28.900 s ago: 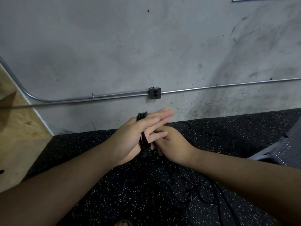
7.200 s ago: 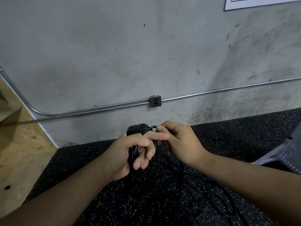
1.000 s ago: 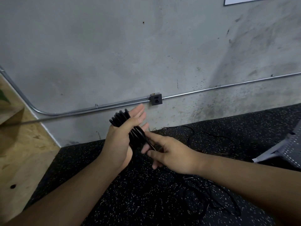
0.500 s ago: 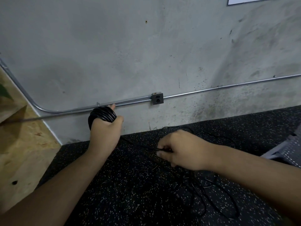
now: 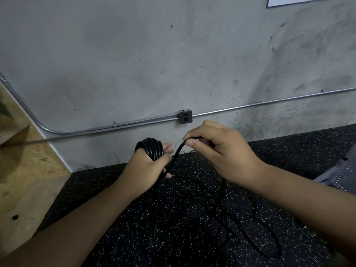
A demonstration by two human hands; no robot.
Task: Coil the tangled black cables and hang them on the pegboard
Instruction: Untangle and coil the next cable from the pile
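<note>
While right hand (image 5: 221,151) pinches cable (image 5: 176,155), left hand (image 5: 146,170) holds wound coil (image 5: 151,149).

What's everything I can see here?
cable coil: one, black, round the left hand
loose cable: one tangle, black, on the floor mat
socket: one, grey, on the wall
pipe: one, silver, along the wall
floor mat: one, speckled black, below
wooden board: one, tan, left
holed panel: one, grey, right edge
paper: one, white, top right
left hand: one, holding the coil
right hand: one, pinching a cable strand
</note>
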